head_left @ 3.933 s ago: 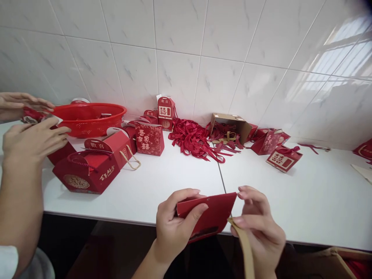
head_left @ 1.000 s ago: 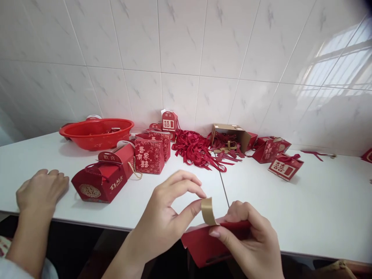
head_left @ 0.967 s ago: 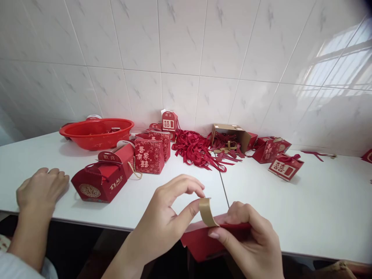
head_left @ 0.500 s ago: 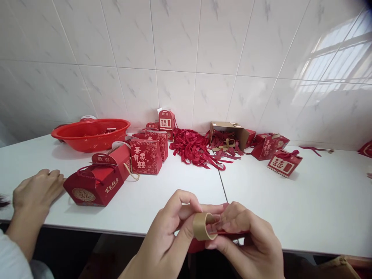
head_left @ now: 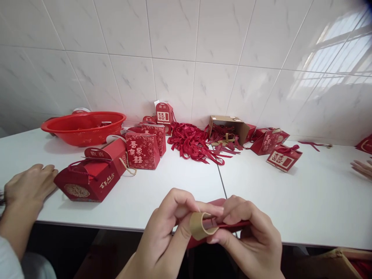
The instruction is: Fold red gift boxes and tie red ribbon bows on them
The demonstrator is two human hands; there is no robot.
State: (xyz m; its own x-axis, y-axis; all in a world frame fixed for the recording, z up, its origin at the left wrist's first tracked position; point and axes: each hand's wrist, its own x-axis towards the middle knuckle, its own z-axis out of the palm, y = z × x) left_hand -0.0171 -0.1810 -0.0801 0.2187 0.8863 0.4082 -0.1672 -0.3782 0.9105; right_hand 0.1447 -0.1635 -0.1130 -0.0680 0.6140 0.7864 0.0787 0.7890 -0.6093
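My left hand (head_left: 174, 228) pinches a gold-tan strip bent into a loop (head_left: 198, 226), its thumb on the near side and its forefinger reaching over the top. My right hand (head_left: 247, 232) grips a dark red strip (head_left: 234, 224) that runs into the open end of the loop. The fingertips of both hands nearly meet there. More red material (head_left: 196, 242) shows below and behind the loop; its full shape is hidden by my hands.
A red gift box (head_left: 93, 182) and several others stand left on the white table, before a red plastic basin (head_left: 87, 133). Red ribbons (head_left: 193, 141) lie beside an open cardboard box (head_left: 231, 131). Another person's hand (head_left: 30, 186) rests at left; a hand (head_left: 362, 168) shows at right.
My left fingers have slid right over the top of the loop, which looks more squeezed and tilted. The hand at the right edge has come further into view. The view has shifted slightly.
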